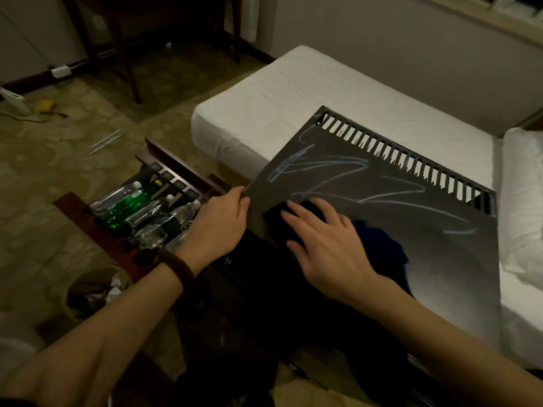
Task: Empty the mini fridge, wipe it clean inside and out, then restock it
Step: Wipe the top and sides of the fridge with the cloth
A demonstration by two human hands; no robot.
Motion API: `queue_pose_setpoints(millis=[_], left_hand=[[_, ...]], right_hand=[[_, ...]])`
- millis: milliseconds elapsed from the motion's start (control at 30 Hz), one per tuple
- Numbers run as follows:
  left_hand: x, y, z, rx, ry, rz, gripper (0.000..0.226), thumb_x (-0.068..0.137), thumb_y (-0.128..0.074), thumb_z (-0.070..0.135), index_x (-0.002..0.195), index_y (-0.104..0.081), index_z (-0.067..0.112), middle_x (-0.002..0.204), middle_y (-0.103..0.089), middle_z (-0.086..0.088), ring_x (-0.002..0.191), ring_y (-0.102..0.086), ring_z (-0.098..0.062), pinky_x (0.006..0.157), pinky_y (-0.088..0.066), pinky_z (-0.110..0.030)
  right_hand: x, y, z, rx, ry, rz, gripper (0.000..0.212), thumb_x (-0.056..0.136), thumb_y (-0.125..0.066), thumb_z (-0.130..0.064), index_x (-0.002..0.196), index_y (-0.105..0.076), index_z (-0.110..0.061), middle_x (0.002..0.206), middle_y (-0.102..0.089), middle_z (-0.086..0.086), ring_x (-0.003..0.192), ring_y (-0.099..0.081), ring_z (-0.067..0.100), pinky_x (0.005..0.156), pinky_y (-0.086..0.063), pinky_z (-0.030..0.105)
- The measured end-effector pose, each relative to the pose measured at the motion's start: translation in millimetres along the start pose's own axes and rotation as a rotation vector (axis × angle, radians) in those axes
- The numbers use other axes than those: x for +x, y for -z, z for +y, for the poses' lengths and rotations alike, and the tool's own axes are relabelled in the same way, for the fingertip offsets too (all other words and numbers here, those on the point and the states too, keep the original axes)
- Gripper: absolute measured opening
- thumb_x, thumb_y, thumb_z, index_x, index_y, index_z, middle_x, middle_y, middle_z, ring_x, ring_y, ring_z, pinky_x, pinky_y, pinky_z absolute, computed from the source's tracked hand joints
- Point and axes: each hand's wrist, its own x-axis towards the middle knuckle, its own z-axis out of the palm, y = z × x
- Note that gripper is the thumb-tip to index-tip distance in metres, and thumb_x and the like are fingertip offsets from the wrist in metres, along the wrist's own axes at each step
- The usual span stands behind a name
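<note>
The mini fridge (426,259) stands beside the bed; its dark grey top, with a row of vent slots along the far edge, bears light blue scribbles. My left hand (219,221) grips the top's left corner, fingers curled over the edge. My right hand (318,245) lies flat, fingers spread, pressing a dark blue cloth (379,248) onto the top near its front. Several plastic bottles (144,210), clear and green, lie in a dark wooden tray (97,230) on the floor to the left.
A white-sheeted bed (308,92) runs behind the fridge, with a pillow (523,201) at the right. A waste basket (91,292) with crumpled paper sits near my left forearm. Dark table legs (123,54) stand on the patterned carpet farther back.
</note>
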Motion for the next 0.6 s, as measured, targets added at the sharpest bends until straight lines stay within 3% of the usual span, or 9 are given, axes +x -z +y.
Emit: queue_pose_setpoints(millis=[67, 200, 467, 600], left_hand=[[0.0, -1.0, -1.3, 0.001, -0.011, 0.021, 0.028, 0.099, -0.034, 0.024, 0.119, -0.052, 0.014, 0.096, -0.064, -0.009, 0.076, -0.055, -0.020, 0.064, -0.035, -0.029], [0.0, -1.5, -4.6, -0.005, -0.029, 0.038, 0.026, 0.099, -0.034, 0.022, 0.114, -0.053, 0.012, 0.095, -0.065, -0.014, 0.080, -0.058, -0.029, 0.064, -0.035, -0.032], [0.5, -2.9, -1.8, 0.009, -0.031, 0.042, 0.032, 0.100, -0.032, 0.027, 0.124, -0.048, 0.015, 0.101, -0.064, -0.010, 0.088, -0.059, -0.025, 0.068, -0.034, -0.027], [2.1, -2.3, -1.7, -0.008, -0.036, 0.057, 0.030, 0.100, -0.033, 0.025, 0.122, -0.050, 0.014, 0.094, -0.063, -0.007, 0.077, -0.054, -0.017, 0.065, -0.034, -0.026]], right_hand=[[39.3, -5.1, -8.9, -0.002, -0.045, 0.024, 0.048, 0.097, -0.034, -0.038, 0.144, -0.028, -0.029, 0.151, -0.027, -0.009, 0.139, -0.017, 0.023, 0.102, -0.030, 0.045], [88.2, -6.7, -16.2, -0.004, -0.103, 0.046, 0.043, 0.097, -0.036, -0.034, 0.139, -0.037, -0.027, 0.146, -0.037, -0.007, 0.134, -0.025, 0.025, 0.097, -0.033, 0.045], [-14.0, 10.3, 12.8, -0.033, -0.184, -0.147, 0.052, 0.097, -0.034, -0.040, 0.146, -0.018, -0.033, 0.154, -0.016, -0.014, 0.140, -0.012, 0.019, 0.103, -0.030, 0.041], [47.4, 3.0, 1.1, 0.029, -0.180, -0.007, 0.047, 0.097, -0.035, -0.038, 0.142, -0.030, -0.029, 0.150, -0.029, -0.009, 0.135, -0.022, 0.022, 0.100, -0.031, 0.044]])
